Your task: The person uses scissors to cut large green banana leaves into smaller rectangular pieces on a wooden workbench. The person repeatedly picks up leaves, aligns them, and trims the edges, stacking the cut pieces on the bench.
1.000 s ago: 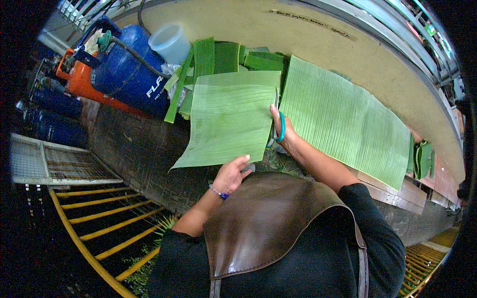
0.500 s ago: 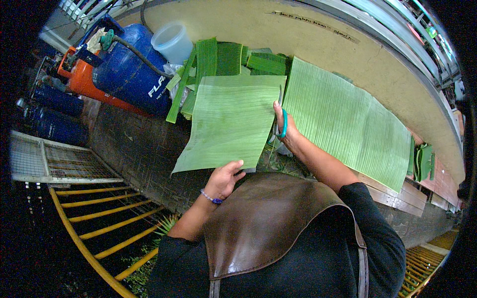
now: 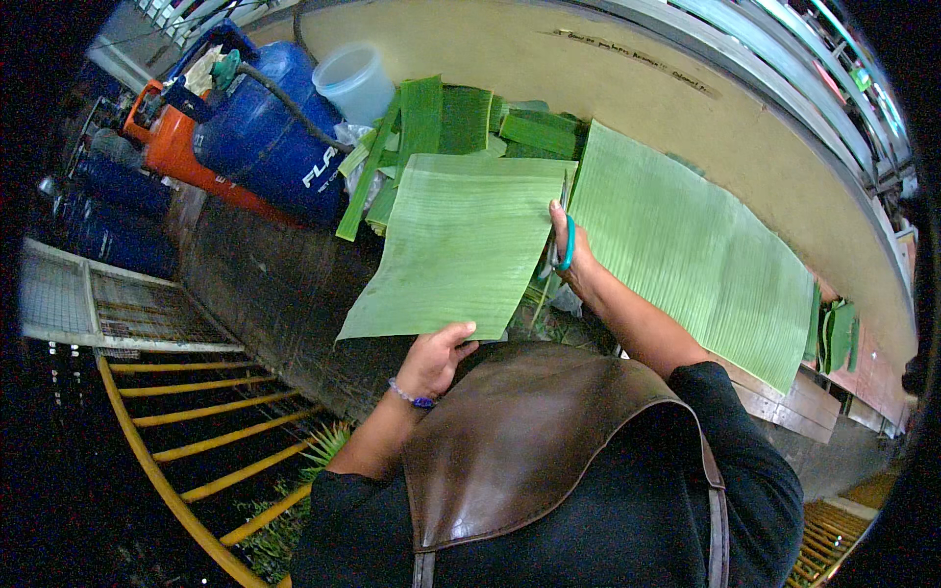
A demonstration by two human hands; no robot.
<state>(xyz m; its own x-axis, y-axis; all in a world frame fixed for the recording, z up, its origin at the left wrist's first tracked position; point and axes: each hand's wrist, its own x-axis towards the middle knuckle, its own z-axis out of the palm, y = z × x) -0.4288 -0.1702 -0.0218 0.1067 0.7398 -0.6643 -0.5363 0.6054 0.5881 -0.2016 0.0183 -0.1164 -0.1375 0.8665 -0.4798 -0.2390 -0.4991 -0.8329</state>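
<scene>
A large rectangular piece of banana leaf (image 3: 461, 245) is spread out in front of me, pale green with fine ribs. My left hand (image 3: 438, 363) pinches its near edge, thumb on top and the fingers underneath. At the leaf's right edge, my right hand (image 3: 573, 245) grips scissors (image 3: 566, 242) with teal handles. The blades point away from me along that edge, and the thumb also rests against the leaf. To the right lie broad banana leaf sheets (image 3: 691, 250) in a stack. Narrower cut leaf pieces (image 3: 441, 118) are heaped beyond the held one.
Blue gas cylinders (image 3: 274, 137) and an orange one (image 3: 181, 147) stand at the far left. Beside them is a translucent plastic bucket (image 3: 353, 83). A cream wall (image 3: 627, 73) runs along the back. Yellow metal bars (image 3: 211, 412) lie at the lower left, near a green plant (image 3: 328, 443).
The view has shifted slightly, so the surroundings appear a little to the right. Both hands keep their holds on the leaf and the scissors, with little other movement.
</scene>
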